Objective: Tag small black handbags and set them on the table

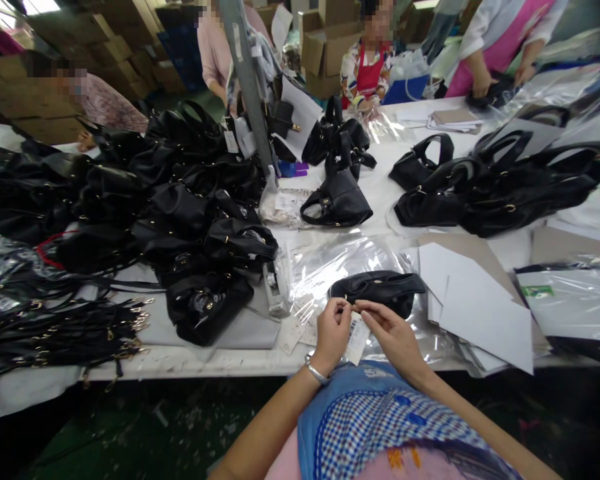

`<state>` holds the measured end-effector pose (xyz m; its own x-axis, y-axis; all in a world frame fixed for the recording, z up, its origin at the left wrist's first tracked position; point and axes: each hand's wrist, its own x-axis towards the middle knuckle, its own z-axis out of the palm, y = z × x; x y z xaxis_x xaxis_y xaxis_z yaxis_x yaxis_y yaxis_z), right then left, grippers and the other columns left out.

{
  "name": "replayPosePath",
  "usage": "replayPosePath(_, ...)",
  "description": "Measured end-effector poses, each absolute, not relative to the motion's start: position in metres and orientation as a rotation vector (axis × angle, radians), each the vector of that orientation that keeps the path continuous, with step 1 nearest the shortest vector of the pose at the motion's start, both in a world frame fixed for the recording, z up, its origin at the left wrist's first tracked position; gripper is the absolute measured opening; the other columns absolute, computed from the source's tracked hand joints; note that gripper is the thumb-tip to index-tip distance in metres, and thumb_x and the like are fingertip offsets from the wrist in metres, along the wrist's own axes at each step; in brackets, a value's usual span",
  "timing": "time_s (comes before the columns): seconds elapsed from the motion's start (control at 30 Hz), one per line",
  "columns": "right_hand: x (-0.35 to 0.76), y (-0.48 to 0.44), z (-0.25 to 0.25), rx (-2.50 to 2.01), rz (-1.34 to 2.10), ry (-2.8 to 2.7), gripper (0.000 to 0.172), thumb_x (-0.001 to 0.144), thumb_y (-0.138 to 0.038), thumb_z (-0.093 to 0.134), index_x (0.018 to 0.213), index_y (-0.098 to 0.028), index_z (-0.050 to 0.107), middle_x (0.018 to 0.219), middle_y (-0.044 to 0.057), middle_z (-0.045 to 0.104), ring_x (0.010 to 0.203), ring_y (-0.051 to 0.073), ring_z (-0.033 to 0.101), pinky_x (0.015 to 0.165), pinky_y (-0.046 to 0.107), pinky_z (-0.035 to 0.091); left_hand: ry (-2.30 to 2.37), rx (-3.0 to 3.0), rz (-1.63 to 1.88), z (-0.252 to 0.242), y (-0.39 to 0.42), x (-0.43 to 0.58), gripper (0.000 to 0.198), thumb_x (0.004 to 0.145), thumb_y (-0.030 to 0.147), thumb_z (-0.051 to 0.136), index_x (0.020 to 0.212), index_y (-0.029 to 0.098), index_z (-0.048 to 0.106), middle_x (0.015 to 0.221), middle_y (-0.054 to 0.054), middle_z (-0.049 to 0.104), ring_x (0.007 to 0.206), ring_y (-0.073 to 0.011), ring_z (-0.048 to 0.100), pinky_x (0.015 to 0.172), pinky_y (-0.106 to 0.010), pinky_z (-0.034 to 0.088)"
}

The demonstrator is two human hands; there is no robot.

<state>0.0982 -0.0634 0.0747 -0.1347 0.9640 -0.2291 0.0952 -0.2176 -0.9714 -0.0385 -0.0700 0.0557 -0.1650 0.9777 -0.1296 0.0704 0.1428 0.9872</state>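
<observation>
My left hand (333,333) and my right hand (393,333) meet at the table's near edge, fingertips pinched together on a small white barcode tag (356,340) that hangs between them. A silver bracelet sits on my left wrist. Just beyond my fingers a small black pouch (377,288) lies flat on clear plastic bags (330,267). More white tags (291,333) lie on the table left of my left hand.
A big heap of black handbags (180,200) and a bundle of black straps (55,327) fill the left. White cardboard sheets (475,300) lie at right, more bags (505,187) behind them. Other people stand at the table's far side. A grey pole (247,80) rises mid-table.
</observation>
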Motion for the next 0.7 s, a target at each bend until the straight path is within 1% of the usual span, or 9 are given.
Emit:
replayPosePath(0.07,0.103,-0.068,0.075,-1.402,1.454,-1.186,0.035,0.085,-0.043,0.060,0.113,-0.022,0.064,0.119,0.009,0.065,0.107,0.023,0.063,0.098,0.041,0.049,1.437,1.066,1.172,0.054,-0.070,-0.040,0.021,0.092,0.038,0.048,0.093,0.018,0.056,0.083,-0.002,0.063,0.067,-0.0120,0.061,0.058,-0.020,0.045)
replayPosePath(0.13,0.108,-0.071,0.072,-1.438,1.488,-1.129,0.036,0.085,-0.046,0.059,0.112,-0.021,0.066,0.119,0.010,0.065,0.104,0.024,0.064,0.094,0.041,0.052,1.432,1.049,1.171,0.052,-0.071,-0.041,0.021,0.092,0.038,0.048,0.093,0.018,0.056,0.083,-0.002,0.063,0.068,-0.0120,0.061,0.059,-0.020,0.046)
replayPosePath(0.2,0.110,-0.073,0.066,-1.454,1.590,-1.112,0.038,0.083,-0.047,0.062,0.111,-0.021,0.067,0.115,0.009,0.067,0.103,0.025,0.065,0.090,0.041,0.054,1.430,1.045,1.167,0.051,-0.072,-0.042,0.021,0.092,0.038,0.048,0.094,0.018,0.055,0.084,-0.002,0.063,0.070,-0.0121,0.062,0.061,-0.021,0.047)
replayPosePath(0.3,0.107,-0.071,0.058,-1.424,1.761,-1.113,0.041,0.080,-0.047,0.064,0.113,-0.024,0.068,0.111,0.007,0.069,0.101,0.025,0.064,0.086,0.041,0.055,1.452,1.071,1.140,0.051,-0.072,-0.042,0.021,0.091,0.038,0.049,0.094,0.019,0.056,0.083,-0.002,0.064,0.067,-0.0118,0.061,0.060,-0.020,0.046)
replayPosePath(0.37,0.104,-0.070,0.057,-1.403,1.802,-1.121,0.041,0.080,-0.049,0.063,0.112,-0.023,0.070,0.106,0.006,0.070,0.094,0.023,0.065,0.082,0.038,0.056,1.480,1.105,1.118,0.051,-0.072,-0.042,0.021,0.091,0.038,0.050,0.093,0.019,0.057,0.081,-0.001,0.063,0.065,-0.0114,0.059,0.057,-0.020,0.045)
replayPosePath(0.47,0.101,-0.068,0.057,-1.413,1.797,-1.137,0.040,0.078,-0.050,0.065,0.105,-0.021,0.073,0.094,0.006,0.072,0.081,0.018,0.065,0.075,0.031,0.055,1.506,1.156,1.098,0.053,-0.072,-0.043,0.021,0.091,0.038,0.049,0.093,0.020,0.058,0.079,0.000,0.063,0.063,-0.0111,0.058,0.056,-0.020,0.043)
replayPosePath(0.53,0.099,-0.069,0.057,-1.407,1.815,-1.085,0.040,0.076,-0.050,0.067,0.102,-0.020,0.073,0.090,0.006,0.072,0.076,0.017,0.065,0.073,0.030,0.054,1.517,1.180,1.096,0.053,-0.072,-0.044,0.021,0.091,0.038,0.049,0.094,0.020,0.059,0.079,0.000,0.062,0.063,-0.0113,0.057,0.057,-0.020,0.043)
replayPosePath(0.7,0.099,-0.068,0.059,-1.341,1.915,-0.900,0.038,0.075,-0.049,0.068,0.099,-0.021,0.073,0.096,0.008,0.071,0.081,0.017,0.066,0.073,0.029,0.054,1.533,1.238,1.091,0.051,-0.072,-0.044,0.020,0.092,0.037,0.048,0.094,0.020,0.059,0.080,-0.001,0.063,0.066,-0.0124,0.059,0.061,-0.022,0.045)
